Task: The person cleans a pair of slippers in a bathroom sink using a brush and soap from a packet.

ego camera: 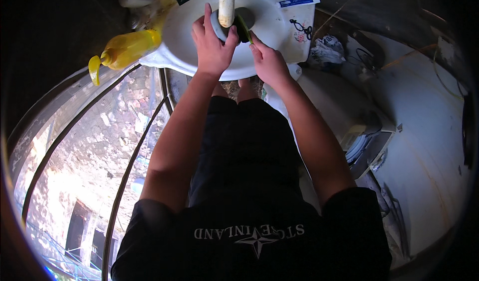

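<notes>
A white washbasin [183,30] stands before me, with a pale pipe or spout [226,4] reaching over it. My left hand [215,49] grips a light, rounded object [217,26] just below the spout's end; its kind is hard to tell. Between finger and thumb, my right hand [271,60] holds a green-edged, dark flat object [244,28], possibly a scrubbing pad, against or close beside the light object. The spout and fingers hide part of both.
A yellow pump bottle [127,50] lies tilted left of the basin. On the right ledge are small black scissors [302,28] and a blue-and-white tube box [298,1]. A crumpled plastic bag [328,50] sits beyond. A barred window [93,142] is at lower left.
</notes>
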{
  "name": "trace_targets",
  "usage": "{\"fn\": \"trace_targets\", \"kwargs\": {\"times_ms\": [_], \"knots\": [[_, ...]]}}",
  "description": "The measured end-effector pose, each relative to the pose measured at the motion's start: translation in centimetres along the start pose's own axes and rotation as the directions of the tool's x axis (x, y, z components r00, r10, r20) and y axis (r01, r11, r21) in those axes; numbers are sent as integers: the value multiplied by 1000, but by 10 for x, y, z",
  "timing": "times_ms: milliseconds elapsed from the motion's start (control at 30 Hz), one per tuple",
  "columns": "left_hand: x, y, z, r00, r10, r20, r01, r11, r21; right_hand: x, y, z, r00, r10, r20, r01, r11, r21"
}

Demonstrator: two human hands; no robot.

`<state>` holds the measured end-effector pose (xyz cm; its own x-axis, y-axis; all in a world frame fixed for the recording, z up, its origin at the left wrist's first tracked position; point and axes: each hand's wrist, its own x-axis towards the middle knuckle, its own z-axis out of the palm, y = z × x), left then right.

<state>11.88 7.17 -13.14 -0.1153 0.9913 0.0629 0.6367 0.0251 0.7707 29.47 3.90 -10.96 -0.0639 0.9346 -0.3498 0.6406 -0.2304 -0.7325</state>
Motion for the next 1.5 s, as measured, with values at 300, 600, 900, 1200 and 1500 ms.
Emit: {"fn": "trace_targets", "kwargs": {"times_ms": [300, 600, 900, 1200, 1500], "knots": [[35, 13, 25, 995, 68, -79, -90, 942, -323, 14, -11, -12, 994, 112, -1, -111, 993, -30], [37, 0, 28, 979, -160, -123, 98, 910, -402, 12, -36, -16, 983, 127, 131, -107, 983, -152], [17, 11, 20, 970, -241, -39, 175, 798, -576, 4, -28, 4, 988, 137, 73, -121, 974, -194], [15, 12, 21, 927, -336, 169, 311, 433, -846, 2, -37, 3, 995, 79, 64, -67, 981, -183], [11, 8, 41, 947, -322, -23, 220, 698, -682, -6, -31, -6, 992, 81, 99, -66, 987, -147]]}}
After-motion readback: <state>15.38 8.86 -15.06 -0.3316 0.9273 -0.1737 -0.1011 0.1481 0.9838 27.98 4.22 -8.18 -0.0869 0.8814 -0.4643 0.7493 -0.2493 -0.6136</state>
